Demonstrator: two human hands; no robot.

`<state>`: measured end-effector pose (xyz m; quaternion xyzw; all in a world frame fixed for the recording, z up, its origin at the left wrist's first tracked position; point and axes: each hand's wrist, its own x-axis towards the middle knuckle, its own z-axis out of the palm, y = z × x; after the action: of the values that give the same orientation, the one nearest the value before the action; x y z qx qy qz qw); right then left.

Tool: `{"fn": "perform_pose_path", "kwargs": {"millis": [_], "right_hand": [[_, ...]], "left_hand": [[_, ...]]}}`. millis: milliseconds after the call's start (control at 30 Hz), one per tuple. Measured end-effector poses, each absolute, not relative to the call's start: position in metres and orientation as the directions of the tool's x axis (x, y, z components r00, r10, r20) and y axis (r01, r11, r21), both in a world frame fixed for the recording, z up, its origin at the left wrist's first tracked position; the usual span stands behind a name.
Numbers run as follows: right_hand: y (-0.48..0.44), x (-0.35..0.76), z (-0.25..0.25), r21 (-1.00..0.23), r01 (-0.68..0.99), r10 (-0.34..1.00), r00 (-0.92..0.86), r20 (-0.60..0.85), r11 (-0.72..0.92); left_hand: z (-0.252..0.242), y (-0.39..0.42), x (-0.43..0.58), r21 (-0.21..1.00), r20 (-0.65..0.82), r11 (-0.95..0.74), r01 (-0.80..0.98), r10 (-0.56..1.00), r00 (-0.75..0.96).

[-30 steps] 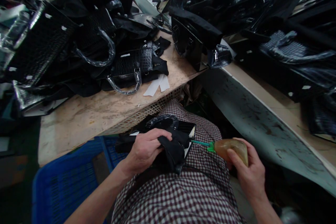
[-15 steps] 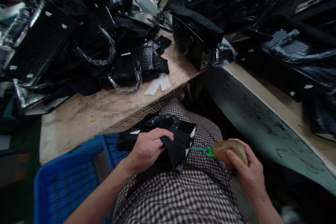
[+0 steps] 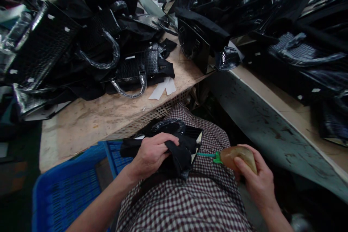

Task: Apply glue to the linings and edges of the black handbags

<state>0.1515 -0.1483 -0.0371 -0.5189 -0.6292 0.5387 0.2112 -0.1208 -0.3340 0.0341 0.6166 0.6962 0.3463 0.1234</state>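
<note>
On my lap, over a checked apron [image 3: 187,199], lies a black handbag [image 3: 182,152] with a plastic-wrapped handle. My left hand [image 3: 152,152] is closed on the bag's black cloth, its fingertips partly hidden in the folds. My right hand [image 3: 257,175] is wrapped round a squeeze bottle [image 3: 235,157] of brownish contents, probably glue. The bottle lies sideways, its thin green nozzle pointing left. The nozzle's tip meets the pale inner edge of the bag; whether it goes inside cannot be seen.
Several black crocodile-patterned handbags [image 3: 130,61] crowd the wooden table [image 3: 81,123] ahead. White paper strips [image 3: 163,87] lie near its edge. A blue crate [image 3: 65,188] stands at lower left. On the right, a grey-sided bench [image 3: 258,116] carries more black bags [image 3: 285,76].
My view has shifted very slightly. Both hands, the bag and the bottle keep nearly the same places, with the nozzle still at the bag's edge.
</note>
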Motion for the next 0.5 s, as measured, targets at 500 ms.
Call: {"fn": "perform_pose_path", "kwargs": {"millis": [500], "right_hand": [[-0.138, 0.154, -0.048, -0.931, 0.364, 0.892, -0.408, -0.194, -0.036]], "left_hand": [[0.033, -0.335, -0.125, 0.629, 0.258, -0.008, 0.777, 0.946, -0.199]]}}
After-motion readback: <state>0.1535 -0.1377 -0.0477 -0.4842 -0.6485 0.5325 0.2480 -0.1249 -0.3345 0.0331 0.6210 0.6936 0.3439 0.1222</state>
